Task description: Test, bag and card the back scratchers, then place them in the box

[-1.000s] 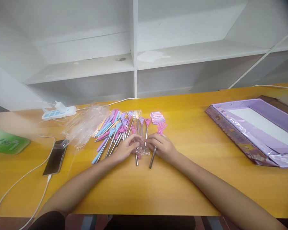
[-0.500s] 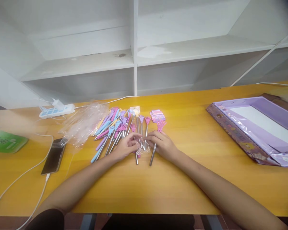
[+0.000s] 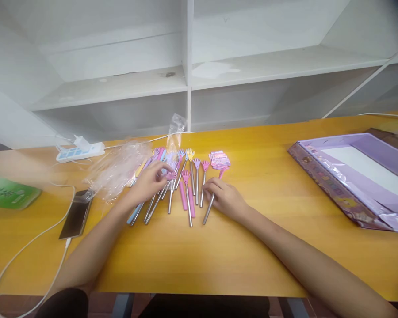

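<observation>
My right hand (image 3: 226,198) grips a back scratcher (image 3: 208,210) with a pink hand-shaped head and a metal rod, its lower end pointing toward me. My left hand (image 3: 150,181) is over the pile of back scratchers (image 3: 159,198), fingers curved and apart, with nothing visibly held. Beyond it, a clear plastic wrapper (image 3: 175,130) stands up, seemingly in mid-air. Between my hands lie several back scratchers, among them a pink one (image 3: 188,198), a purple one (image 3: 197,176) and another pink one (image 3: 204,179). Pink handles (image 3: 191,203) lie beneath.
A heap of clear plastic bags (image 3: 114,170) lies left of the pile. Farther left are a phone (image 3: 75,216) on a cable, a power strip (image 3: 81,152) and a green package (image 3: 11,194). Small printed cards (image 3: 219,159) lie behind my right hand. A purple display box (image 3: 343,198) stands right.
My left hand has moved left, away from the middle, over the pile. The clear wrapper that was between my hands now appears beyond the pile. My right hand still holds its back scratcher.
</observation>
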{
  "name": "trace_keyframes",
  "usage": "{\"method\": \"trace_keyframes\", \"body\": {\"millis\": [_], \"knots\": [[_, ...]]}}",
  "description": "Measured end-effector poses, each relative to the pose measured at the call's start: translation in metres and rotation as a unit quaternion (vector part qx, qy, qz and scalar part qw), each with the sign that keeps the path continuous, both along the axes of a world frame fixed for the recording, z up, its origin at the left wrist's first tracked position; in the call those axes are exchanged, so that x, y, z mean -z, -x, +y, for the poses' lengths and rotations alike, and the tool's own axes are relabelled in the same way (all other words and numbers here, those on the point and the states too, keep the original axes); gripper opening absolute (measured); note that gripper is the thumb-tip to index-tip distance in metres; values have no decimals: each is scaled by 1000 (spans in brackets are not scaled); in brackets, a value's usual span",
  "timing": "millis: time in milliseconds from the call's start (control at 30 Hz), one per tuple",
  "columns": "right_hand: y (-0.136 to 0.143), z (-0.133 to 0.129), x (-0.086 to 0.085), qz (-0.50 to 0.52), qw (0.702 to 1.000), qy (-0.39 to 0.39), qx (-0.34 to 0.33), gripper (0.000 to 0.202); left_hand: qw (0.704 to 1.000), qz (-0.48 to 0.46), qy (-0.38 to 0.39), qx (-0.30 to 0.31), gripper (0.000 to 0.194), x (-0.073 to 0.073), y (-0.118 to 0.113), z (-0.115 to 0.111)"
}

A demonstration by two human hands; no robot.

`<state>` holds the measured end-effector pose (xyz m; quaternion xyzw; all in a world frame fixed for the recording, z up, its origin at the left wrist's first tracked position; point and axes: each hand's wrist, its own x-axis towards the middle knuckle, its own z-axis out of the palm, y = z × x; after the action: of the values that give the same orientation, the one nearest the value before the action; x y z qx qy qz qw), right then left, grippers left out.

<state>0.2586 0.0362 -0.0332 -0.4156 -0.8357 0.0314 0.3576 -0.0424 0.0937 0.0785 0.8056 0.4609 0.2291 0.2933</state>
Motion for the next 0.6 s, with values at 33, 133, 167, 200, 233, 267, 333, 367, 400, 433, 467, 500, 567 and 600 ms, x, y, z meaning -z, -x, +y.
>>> {"method": "trace_keyframes", "body": {"millis": [33, 133, 167, 200, 233, 267, 333, 367, 400, 433, 467, 500, 567, 600], "knots": [[0, 0, 0, -8, 1000, 7, -1, 19, 999, 15, -21, -25, 29, -6, 8, 5], [1, -1, 0, -16, 1000, 23, 1, 19, 992, 89, -48, -72, 32, -18, 28, 15], [1, -1, -1, -16, 1000, 26, 2, 19, 989, 117, -42, -77, 33, -20, 32, 16], [2, -1, -1, -15, 999, 28, 3, 19, 985, 144, -39, -84, 34, -21, 35, 16], [2, -1, -1, -15, 999, 31, 2, 19, 979, 172, -47, -96, 34, -21, 36, 15], [2, -1, -2, -14, 999, 32, 1, 19, 971, 200, -71, -114, 33, -21, 34, 12], [3, -1, -2, -9, 999, 31, 5, 18, 943, 248, -160, -155, 31, -19, 23, 0], [3, -1, -2, -6, 1000, 28, 9, 18, 927, 262, -211, -166, 29, -17, 14, -7], [3, -1, -1, -4, 1000, 25, 16, 18, 917, 270, -251, -155, 28, -14, 4, -16], [3, -1, -1, -3, 999, 22, 23, 17, 914, 273, -275, -118, 26, -9, -7, -26], [3, -1, -1, -2, 999, 18, 30, 16, 917, 274, -283, -60, 25, -3, -18, -37], [3, 0, -1, -2, 999, 16, 34, 15, 920, 279, -276, 20, 24, 5, -29, -47], [2, 0, 0, -1, 999, 11, 39, 14, 918, 282, -248, 130, 24, 24, -48, -65], [1, 1, 0, 1, 999, 9, 40, 14, 918, 284, -238, 143, 23, 33, -56, -72]]}}
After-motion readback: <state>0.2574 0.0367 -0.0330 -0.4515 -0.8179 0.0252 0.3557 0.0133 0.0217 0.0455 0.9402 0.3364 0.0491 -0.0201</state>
